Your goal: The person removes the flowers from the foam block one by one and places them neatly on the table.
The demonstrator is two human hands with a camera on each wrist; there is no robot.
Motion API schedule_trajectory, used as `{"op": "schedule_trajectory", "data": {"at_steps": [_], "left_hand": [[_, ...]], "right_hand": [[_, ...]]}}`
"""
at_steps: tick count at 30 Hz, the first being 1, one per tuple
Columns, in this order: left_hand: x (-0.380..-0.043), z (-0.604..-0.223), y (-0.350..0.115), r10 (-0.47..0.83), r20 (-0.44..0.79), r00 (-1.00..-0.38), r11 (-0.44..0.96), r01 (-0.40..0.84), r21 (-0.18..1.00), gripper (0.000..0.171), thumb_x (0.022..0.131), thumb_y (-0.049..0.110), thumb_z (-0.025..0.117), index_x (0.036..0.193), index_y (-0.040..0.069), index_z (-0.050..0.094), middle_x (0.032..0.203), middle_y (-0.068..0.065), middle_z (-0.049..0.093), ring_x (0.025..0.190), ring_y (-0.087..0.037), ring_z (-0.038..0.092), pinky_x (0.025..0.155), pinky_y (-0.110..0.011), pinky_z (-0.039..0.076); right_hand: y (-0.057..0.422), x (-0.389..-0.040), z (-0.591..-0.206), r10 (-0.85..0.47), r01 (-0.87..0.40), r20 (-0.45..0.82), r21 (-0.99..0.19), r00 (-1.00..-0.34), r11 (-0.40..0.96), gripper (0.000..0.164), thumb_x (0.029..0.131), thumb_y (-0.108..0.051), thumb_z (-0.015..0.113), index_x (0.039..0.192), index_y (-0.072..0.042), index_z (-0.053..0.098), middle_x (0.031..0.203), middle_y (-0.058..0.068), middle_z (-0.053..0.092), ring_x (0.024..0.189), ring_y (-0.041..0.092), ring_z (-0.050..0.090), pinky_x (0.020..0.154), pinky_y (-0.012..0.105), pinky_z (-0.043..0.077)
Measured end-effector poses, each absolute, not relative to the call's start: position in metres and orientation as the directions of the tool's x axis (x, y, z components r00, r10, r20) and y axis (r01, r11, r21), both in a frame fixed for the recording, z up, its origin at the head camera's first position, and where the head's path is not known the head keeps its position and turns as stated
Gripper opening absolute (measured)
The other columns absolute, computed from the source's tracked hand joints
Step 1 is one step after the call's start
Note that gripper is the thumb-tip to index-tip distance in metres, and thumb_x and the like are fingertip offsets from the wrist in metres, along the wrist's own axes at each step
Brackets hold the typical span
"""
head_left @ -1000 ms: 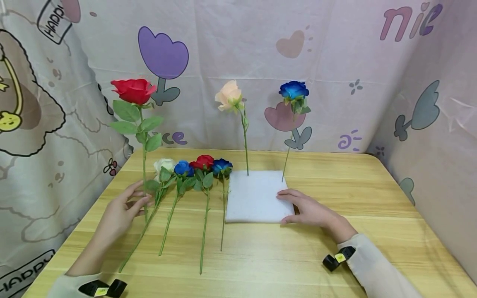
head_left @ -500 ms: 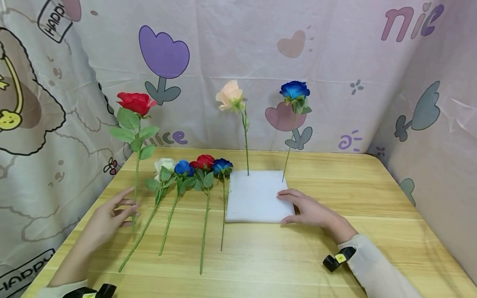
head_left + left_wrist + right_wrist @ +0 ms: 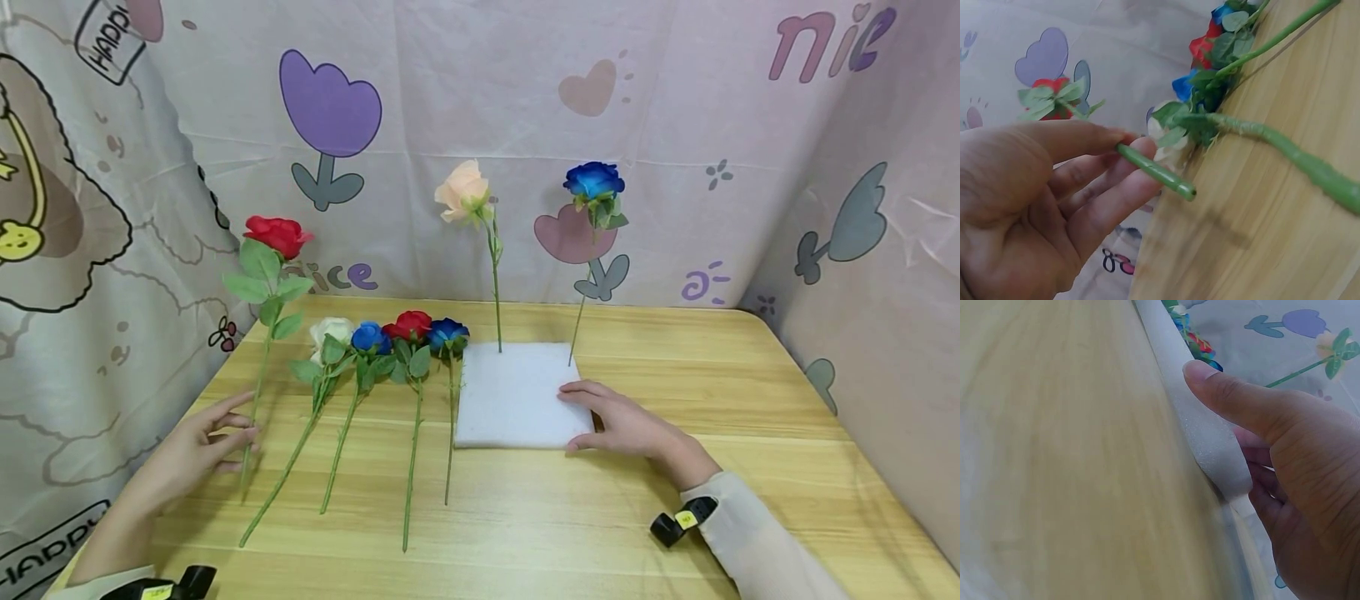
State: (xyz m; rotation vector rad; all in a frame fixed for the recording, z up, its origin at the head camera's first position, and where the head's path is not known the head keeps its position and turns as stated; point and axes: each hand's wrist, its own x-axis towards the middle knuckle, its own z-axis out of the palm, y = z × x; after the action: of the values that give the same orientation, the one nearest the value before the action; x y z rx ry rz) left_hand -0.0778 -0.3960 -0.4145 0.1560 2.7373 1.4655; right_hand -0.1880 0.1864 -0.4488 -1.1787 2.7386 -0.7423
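Note:
At the left of the table, my left hand pinches a red artificial rose low on its green stem, between thumb and fingers. In the left wrist view, the cut stem end sticks out past the fingertips, above the table. My right hand grips the right front corner of a white foam block; the right wrist view has the thumb along its front side and the fingers round the right side. A peach rose and a blue rose stand upright in the block's back part.
Between the left hand and the block lie a white rose, a blue rose, a red rose and a darker blue rose, stems toward the front. A printed curtain hangs behind the wooden table.
My left hand has moved left and toward me with the red rose, which is now lower and leans to the right. My right hand and the foam block have stayed in place.

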Motion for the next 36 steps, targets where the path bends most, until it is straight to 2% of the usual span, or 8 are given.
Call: {"op": "schedule_trajectory", "data": {"at_steps": [7, 12, 20, 23, 26, 30, 36], "left_hand": [[-0.074, -0.42, -0.405, 0.115, -0.052, -0.992, 0.543, 0.019, 0.84, 0.061, 0.101, 0.01, 0.055, 0.149, -0.01, 0.023, 0.111, -0.02, 0.058, 0.084, -0.016, 0.067, 0.065, -0.036, 0.059], [-0.071, -0.423, -0.412, 0.131, -0.109, -0.985, 0.516, -0.026, 0.856, 0.062, 0.101, 0.014, 0.057, 0.15, -0.005, 0.025, 0.115, -0.023, 0.056, 0.086, -0.018, 0.066, 0.066, -0.039, 0.059], [-0.067, -0.428, -0.43, 0.193, -0.152, -0.969, 0.493, -0.038, 0.869, 0.06, 0.102, 0.013, 0.055, 0.152, -0.002, 0.025, 0.111, -0.01, 0.059, 0.09, -0.015, 0.065, 0.069, -0.039, 0.059], [-0.066, -0.428, -0.437, 0.202, -0.165, -0.965, 0.48, -0.049, 0.876, 0.058, 0.101, 0.013, 0.055, 0.154, 0.009, 0.03, 0.111, -0.003, 0.06, 0.091, -0.014, 0.065, 0.069, -0.039, 0.059], [-0.064, -0.428, -0.444, 0.229, -0.175, -0.957, 0.443, -0.058, 0.895, 0.055, 0.101, 0.012, 0.055, 0.151, 0.028, 0.037, 0.112, 0.004, 0.062, 0.094, -0.013, 0.065, 0.069, -0.039, 0.059], [-0.061, -0.429, -0.451, 0.261, -0.207, -0.943, 0.402, -0.088, 0.911, 0.053, 0.101, 0.01, 0.054, 0.136, 0.049, 0.046, 0.113, 0.005, 0.061, 0.096, -0.012, 0.065, 0.069, -0.041, 0.059], [-0.058, -0.431, -0.456, 0.232, -0.278, -0.932, 0.425, -0.159, 0.891, 0.049, 0.101, 0.014, 0.056, 0.129, 0.053, 0.048, 0.113, -0.005, 0.051, 0.095, -0.013, 0.064, 0.07, -0.042, 0.059]], "right_hand": [[0.187, -0.189, -0.45, -0.7, -0.662, 0.114, -0.457, -0.705, 0.593, 0.078, 0.081, -0.047, 0.078, 0.141, -0.005, 0.051, 0.147, 0.005, 0.043, 0.137, 0.028, 0.037, 0.111, 0.045, 0.032], [0.187, -0.189, -0.45, -0.699, -0.656, 0.102, -0.462, -0.708, 0.597, 0.079, 0.081, -0.047, 0.078, 0.142, -0.006, 0.05, 0.148, 0.004, 0.042, 0.138, 0.027, 0.036, 0.112, 0.044, 0.031], [0.188, -0.19, -0.451, -0.7, -0.665, 0.113, -0.448, -0.705, 0.598, 0.08, 0.08, -0.051, 0.076, 0.142, -0.006, 0.051, 0.148, 0.004, 0.043, 0.137, 0.027, 0.037, 0.112, 0.044, 0.032], [0.188, -0.191, -0.452, -0.698, -0.663, 0.114, -0.447, -0.707, 0.6, 0.08, 0.08, -0.051, 0.076, 0.142, -0.007, 0.051, 0.147, 0.003, 0.043, 0.137, 0.026, 0.037, 0.111, 0.044, 0.032], [0.188, -0.191, -0.452, -0.697, -0.663, 0.114, -0.447, -0.708, 0.6, 0.08, 0.08, -0.052, 0.076, 0.142, -0.007, 0.051, 0.147, 0.003, 0.043, 0.137, 0.026, 0.038, 0.111, 0.044, 0.033], [0.189, -0.191, -0.453, -0.699, -0.665, 0.115, -0.448, -0.706, 0.598, 0.081, 0.08, -0.053, 0.075, 0.142, -0.007, 0.051, 0.147, 0.003, 0.043, 0.137, 0.026, 0.037, 0.111, 0.045, 0.033], [0.189, -0.191, -0.452, -0.7, -0.661, 0.11, -0.458, -0.706, 0.594, 0.08, 0.081, -0.052, 0.075, 0.142, -0.007, 0.051, 0.148, 0.003, 0.043, 0.138, 0.026, 0.037, 0.112, 0.045, 0.032]]}}
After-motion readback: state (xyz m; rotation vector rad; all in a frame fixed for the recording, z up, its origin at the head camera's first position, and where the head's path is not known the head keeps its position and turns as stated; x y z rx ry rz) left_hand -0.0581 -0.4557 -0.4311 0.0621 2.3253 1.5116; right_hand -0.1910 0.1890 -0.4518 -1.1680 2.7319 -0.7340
